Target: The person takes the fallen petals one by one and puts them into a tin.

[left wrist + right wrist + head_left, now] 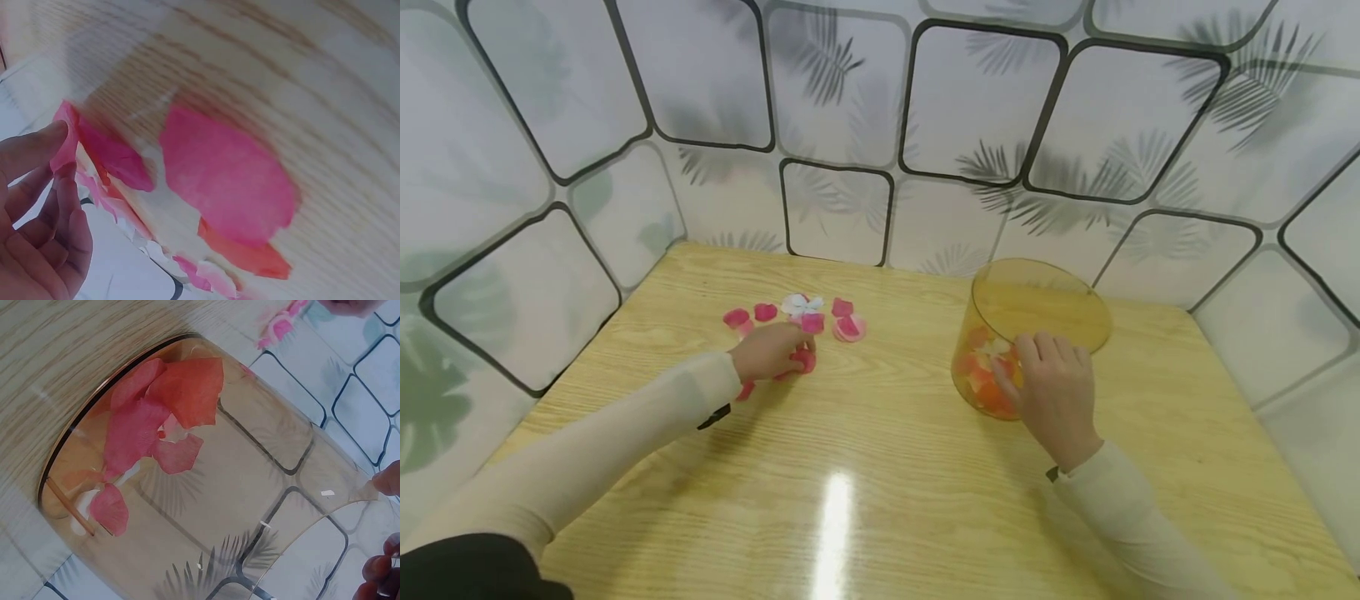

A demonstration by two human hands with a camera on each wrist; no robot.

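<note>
1 petal (pixel 68 151) half-hidden in left hand (pixel 767 350)

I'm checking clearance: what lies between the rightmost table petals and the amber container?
The head view shows only bare tabletop between those petals and the amber container.

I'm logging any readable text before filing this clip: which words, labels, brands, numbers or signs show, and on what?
None: no readable text shows in any of the three views.
The amber container bears no label on the sides in view, and the petals show no marks to read.
The wall covering has only outlined shapes and leaves; the table, only wood grain.
</note>
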